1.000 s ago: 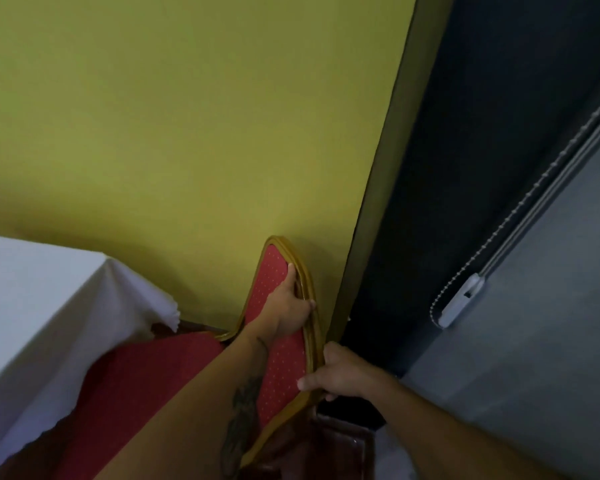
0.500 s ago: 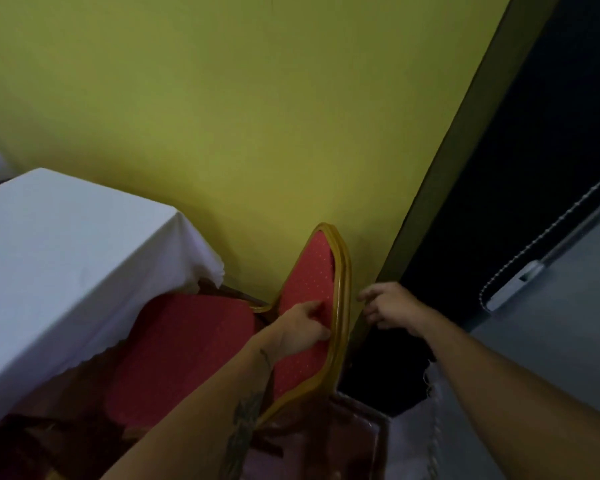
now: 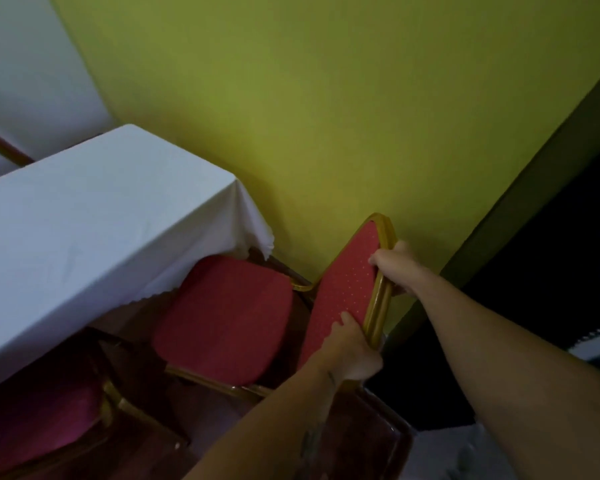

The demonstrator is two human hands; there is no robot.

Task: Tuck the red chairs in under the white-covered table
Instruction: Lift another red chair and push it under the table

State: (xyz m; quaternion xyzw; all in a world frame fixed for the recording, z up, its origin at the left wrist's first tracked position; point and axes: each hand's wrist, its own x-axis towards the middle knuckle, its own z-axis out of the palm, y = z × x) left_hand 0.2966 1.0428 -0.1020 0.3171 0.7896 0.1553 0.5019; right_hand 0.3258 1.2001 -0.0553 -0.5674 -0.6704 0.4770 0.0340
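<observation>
A red chair (image 3: 229, 317) with a gold frame stands at the corner of the white-covered table (image 3: 84, 233), its seat partly under the hanging cloth. Its backrest (image 3: 347, 289) leans close to the yellow-green wall. My left hand (image 3: 355, 348) grips the lower edge of the backrest frame. My right hand (image 3: 395, 268) holds the frame near the top, fingers wrapped over the red padding. A second red chair (image 3: 39, 417) sits at the lower left, its seat mostly under the table edge.
The yellow-green wall (image 3: 326, 116) runs right behind the chair. A dark doorway or panel (image 3: 551, 271) lies to the right. A dark glossy red-brown surface (image 3: 371, 441) shows below the chair back. A white wall with a reddish strip (image 3: 0, 143) lies at far left.
My right hand has come back onto the top of the backrest after being off it. The view has swung left, showing more of the table and the seat.
</observation>
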